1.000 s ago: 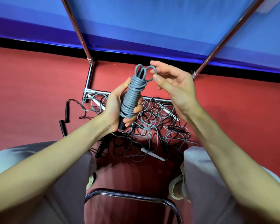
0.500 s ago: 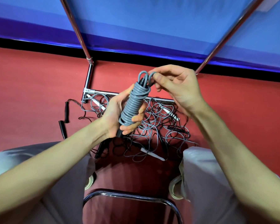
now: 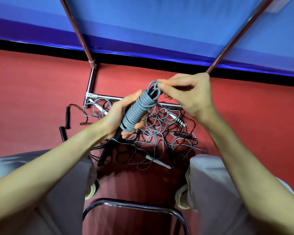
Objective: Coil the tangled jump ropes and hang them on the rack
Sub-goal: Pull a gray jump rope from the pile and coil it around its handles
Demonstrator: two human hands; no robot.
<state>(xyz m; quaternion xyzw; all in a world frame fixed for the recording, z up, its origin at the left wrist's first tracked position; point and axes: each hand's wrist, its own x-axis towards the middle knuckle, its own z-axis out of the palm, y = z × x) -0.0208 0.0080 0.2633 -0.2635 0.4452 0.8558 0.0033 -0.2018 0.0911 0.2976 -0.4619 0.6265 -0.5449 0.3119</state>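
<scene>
Two hands meet over a heap of rope on the red floor (image 3: 32, 99). The left hand (image 3: 119, 116) is curled around a grey jump rope (image 3: 137, 111) that is wound in tight turns around its black handles, thumb on the upper side of the bundle and fingertips showing under its lower end. The bundle tilts, its top leaning away from the person and to the right, with a black handle end sticking out below the left hand. The right hand (image 3: 190, 95) pinches a small grey loop at the top of the bundle between thumb and forefinger, the other fingers curled in.

Beneath the hands, a tangle of jump ropes (image 3: 161, 133), grey and black cords looped through one another, lies on the floor against the base bar of a chrome rack (image 3: 92, 82). White handles (image 3: 158, 161) show among the cords, and two black handles (image 3: 64, 126) lie just left of the heap. Two of the rack's uprights rise toward the blue wall (image 3: 159, 22) at the far edge of the floor. The person's knees flank the tangle, and a chrome chair frame (image 3: 134, 205) curves between them at the near edge.
</scene>
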